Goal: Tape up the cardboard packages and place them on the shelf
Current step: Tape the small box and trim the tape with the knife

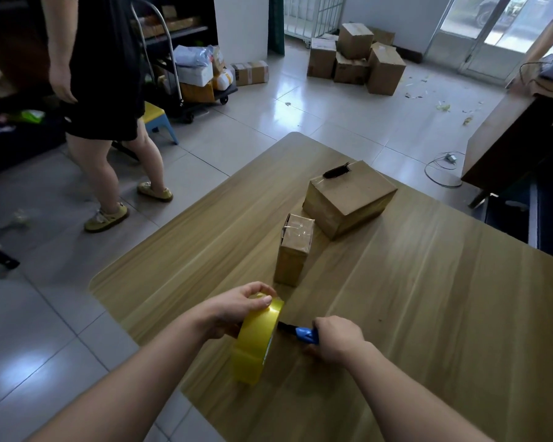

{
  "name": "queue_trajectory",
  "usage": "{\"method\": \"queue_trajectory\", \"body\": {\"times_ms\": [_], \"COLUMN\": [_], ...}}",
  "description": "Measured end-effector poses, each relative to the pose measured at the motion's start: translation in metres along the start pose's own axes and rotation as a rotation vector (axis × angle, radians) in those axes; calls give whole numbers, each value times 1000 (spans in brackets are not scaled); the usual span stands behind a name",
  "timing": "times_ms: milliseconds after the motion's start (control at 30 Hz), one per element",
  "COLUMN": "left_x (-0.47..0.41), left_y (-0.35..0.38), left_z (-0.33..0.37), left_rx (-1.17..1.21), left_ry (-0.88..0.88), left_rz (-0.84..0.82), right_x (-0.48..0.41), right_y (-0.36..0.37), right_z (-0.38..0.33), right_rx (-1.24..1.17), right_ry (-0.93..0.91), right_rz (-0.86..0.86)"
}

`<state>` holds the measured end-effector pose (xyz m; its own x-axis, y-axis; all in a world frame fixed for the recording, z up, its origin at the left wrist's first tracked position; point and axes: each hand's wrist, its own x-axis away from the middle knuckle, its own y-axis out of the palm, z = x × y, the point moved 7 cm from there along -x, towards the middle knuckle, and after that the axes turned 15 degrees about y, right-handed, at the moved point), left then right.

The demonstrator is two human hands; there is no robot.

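Two cardboard packages sit on the wooden table point(428, 314) in the head view: a small package point(292, 250) standing upright just beyond the hands, with clear tape shining across its top, and a large package point(348, 199) just beside it further back, with a black tool point(336, 170) lying on its top.

Nearer the camera, the left hand point(237, 311) curls over the top of a yellow tape roll point(256, 342), which stands on its edge at the table's near corner, with the thumb and fingers round its rim. The right hand point(336, 339) is wrapped tight round the blue handle of a cutter point(304, 334), whose dark tip points at the side of the roll. Whether it touches is hard to tell.

The main risk is the tip. It aims toward the left palm, so a slip or a hard push could drive it across the roll into the fingers. A deep dig could also slice several layers of tape and leave it shredding when pulled.

The roll is on edge close to the table's border, so if the hold loosens it may roll off onto the floor.

A bystander point(103, 90) stands on the floor to the left, toward what looks like a dark shelf point(176, 30), and could block the carry later.
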<state>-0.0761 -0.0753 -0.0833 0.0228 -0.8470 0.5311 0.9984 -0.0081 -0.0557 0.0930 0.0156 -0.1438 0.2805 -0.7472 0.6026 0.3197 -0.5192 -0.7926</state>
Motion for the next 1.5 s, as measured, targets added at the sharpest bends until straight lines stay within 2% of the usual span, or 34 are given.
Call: {"method": "queue_trajectory", "body": {"times_ms": [267,433,500,567,633,700,800,933,1200,1367,1500], "left_x": [-1,-3,-4,-6,-7,-8,-9,-8,-7,-6,-5], "left_y": [2,4,5,7,8,7,5,3,5,2,2], "left_z": [1,8,12,15,18,22,27,31,29,36,38], "left_rx": [13,-14,-39,-68,-85,-92,-88,-91,-86,-80,-88], "left_ry": [-5,-5,-4,-1,4,8,21,37,53,106,160], "left_rz": [-27,-41,-53,-67,-60,-40,-20,-22,-6,40,104], "right_x": [2,7,8,13,21,28,31,26,22,18,18], "right_y": [3,-4,-20,-46,-69,-83,-88,-88,-89,-84,-87], "right_z": [-3,-3,-5,-13,-24,-33,-34,-29,-35,-36,-36], "right_rx": [149,73,-115,-460,-923,-1153,-1148,-1226,-1026,-1180,-1219], "right_ry": [-5,-13,-14,-55,-117,-170,-200,-146,-123,-168,-198], "right_rz": [42,10,52,103,-3,-162,-175,-153,-188,-342,-384]}}
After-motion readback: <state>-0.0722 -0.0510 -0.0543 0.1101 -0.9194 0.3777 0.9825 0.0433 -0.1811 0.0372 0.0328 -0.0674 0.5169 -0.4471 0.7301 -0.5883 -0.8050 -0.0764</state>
